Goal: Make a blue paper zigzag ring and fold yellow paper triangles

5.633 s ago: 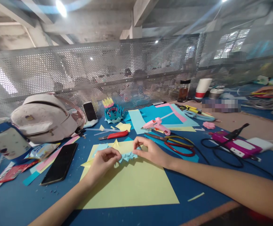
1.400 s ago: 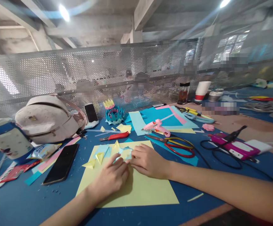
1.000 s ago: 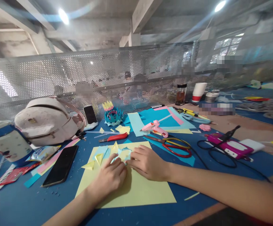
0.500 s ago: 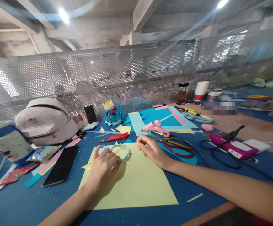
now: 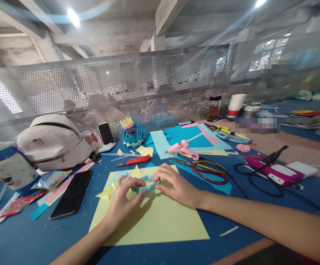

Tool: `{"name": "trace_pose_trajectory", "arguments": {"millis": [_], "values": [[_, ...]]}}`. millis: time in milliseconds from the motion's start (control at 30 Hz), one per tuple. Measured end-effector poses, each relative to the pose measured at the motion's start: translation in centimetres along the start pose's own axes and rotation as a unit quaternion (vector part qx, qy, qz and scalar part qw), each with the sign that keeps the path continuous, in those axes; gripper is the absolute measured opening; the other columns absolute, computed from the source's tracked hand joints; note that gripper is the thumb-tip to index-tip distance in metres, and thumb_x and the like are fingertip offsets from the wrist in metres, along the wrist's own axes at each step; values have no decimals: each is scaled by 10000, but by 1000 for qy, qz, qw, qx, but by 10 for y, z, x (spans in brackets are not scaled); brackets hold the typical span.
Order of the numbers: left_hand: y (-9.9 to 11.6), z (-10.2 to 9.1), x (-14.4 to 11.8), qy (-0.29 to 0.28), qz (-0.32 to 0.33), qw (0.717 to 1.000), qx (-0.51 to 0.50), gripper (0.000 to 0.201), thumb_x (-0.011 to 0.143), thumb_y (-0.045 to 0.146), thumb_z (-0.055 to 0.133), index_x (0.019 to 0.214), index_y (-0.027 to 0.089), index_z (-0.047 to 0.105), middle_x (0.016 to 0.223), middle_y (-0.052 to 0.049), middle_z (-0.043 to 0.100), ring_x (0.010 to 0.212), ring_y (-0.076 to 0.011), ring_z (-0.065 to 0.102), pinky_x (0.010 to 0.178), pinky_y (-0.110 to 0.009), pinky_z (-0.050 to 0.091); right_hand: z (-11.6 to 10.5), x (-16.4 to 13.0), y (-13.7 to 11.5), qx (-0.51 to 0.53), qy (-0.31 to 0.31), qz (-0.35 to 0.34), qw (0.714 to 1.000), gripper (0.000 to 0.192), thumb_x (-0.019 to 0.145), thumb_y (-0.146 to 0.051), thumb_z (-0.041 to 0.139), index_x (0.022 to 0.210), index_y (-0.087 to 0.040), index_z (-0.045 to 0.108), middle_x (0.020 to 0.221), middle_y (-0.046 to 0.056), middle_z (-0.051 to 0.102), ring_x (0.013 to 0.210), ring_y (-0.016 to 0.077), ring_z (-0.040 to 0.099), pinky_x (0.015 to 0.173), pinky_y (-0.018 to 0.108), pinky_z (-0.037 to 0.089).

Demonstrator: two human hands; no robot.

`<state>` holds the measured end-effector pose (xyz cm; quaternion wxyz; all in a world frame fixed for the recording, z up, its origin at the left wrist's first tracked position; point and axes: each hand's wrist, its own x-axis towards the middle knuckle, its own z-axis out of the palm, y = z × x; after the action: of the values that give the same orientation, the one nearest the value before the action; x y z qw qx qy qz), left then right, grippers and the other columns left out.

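Observation:
A light-blue folded paper ring [image 5: 146, 187] is held between my two hands, just over a pale yellow sheet [image 5: 160, 224]. My left hand [image 5: 125, 197] pinches its left side with thumb and fingers. On the right side, my right hand [image 5: 176, 184] grips the rim, thumb in front and fingers behind. Yellow folded paper points [image 5: 105, 194] lie at the sheet's left edge, beside my left hand. Just beyond the sheet are a red utility knife [image 5: 134, 160] and, to the right, scissors [image 5: 209, 172] with red and yellow handles.
A pink glue gun [image 5: 184, 149] rests before blue paper sheets [image 5: 186, 136]. Behind stands a blue paper flower [image 5: 133, 136] with a yellow crown. Left are a phone [image 5: 71, 193], a backpack [image 5: 55, 141] and a mug [image 5: 13, 165]; right, a magenta power strip [image 5: 274, 169] with black cable.
My right hand has moved left and closed on the paper ring. The ring now appears tilted up and shifted slightly right, with my left hand pinching its side.

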<state>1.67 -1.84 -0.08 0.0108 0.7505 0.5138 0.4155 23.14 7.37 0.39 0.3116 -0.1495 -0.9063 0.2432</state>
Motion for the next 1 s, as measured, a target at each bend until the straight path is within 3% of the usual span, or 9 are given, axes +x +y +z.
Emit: {"name": "trace_pose_trajectory", "arguments": {"millis": [100,367,667,1000], "values": [[1,3,-1,5,-1,1000,-15,100,896,177,603,866,261,650,818,39,728,766,-160,670,995,-457,449,1,0,0,-6,-6,-2,1000,75,977,-266,583,951,-197,569,982,53,607,988,220,485,887,364,424],[10,6,0,-2,-38,999,-29,190,866,177,628,687,218,580,689,58,659,646,-127,621,1066,-518,401,2,0,-4,-34,-12,-32,999,67,962,-231,571,906,-200,551,937,47,599,944,216,489,922,399,395],[6,8,-3,-9,-31,998,-59,71,888,197,626,846,248,652,797,30,710,762,-164,659,1088,-544,331,1,0,-4,-45,-14,-30,998,60,959,-236,574,915,-198,563,950,54,600,951,222,487,909,405,399],[11,6,0,-3,-44,997,-60,193,902,214,626,710,236,625,711,50,692,703,-156,622,1000,-483,375,1,1,-8,-42,-15,-43,998,63,933,-201,607,896,-192,557,931,45,590,951,216,482,906,394,393]]}}
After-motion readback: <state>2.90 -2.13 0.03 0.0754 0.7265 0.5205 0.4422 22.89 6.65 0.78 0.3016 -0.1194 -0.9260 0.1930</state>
